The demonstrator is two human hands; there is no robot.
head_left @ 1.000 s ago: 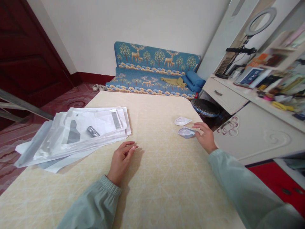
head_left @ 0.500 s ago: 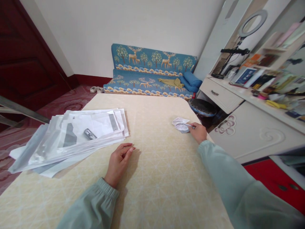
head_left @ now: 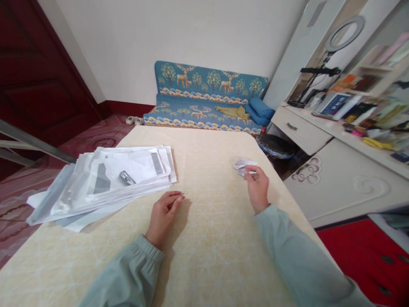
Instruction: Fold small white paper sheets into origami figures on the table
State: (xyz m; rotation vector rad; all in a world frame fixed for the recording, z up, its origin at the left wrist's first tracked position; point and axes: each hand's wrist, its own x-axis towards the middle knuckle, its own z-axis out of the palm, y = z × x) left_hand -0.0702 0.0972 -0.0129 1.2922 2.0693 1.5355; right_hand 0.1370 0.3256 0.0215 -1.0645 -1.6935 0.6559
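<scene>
My left hand (head_left: 164,216) rests on the pale yellow patterned tabletop (head_left: 207,247), thumb against curled fingers, with nothing visible in it. A stack of white and grey plastic-looking sheets or bags (head_left: 128,164) lies just beyond it to the left. On top of that stack sits a small grey-and-black object (head_left: 127,178) whose kind I cannot make out. My right hand (head_left: 257,186) is at the near side of a small crumpled white paper (head_left: 240,165), its fingers curled in towards the thumb. The hand hides part of the paper, and whatever its fingertips hold does not show.
A blue deer-patterned sofa (head_left: 204,113) stands beyond the table's far edge. At the right are a white cabinet (head_left: 345,179) crowded with items, a ring light (head_left: 347,34) and a round dark stool (head_left: 276,145). Metal bars (head_left: 32,138) stand at the left edge.
My right hand has drawn back slightly to the left and turned upright. The slim metallic tool it held over the paper is no longer visible. The left hand stays on the table.
</scene>
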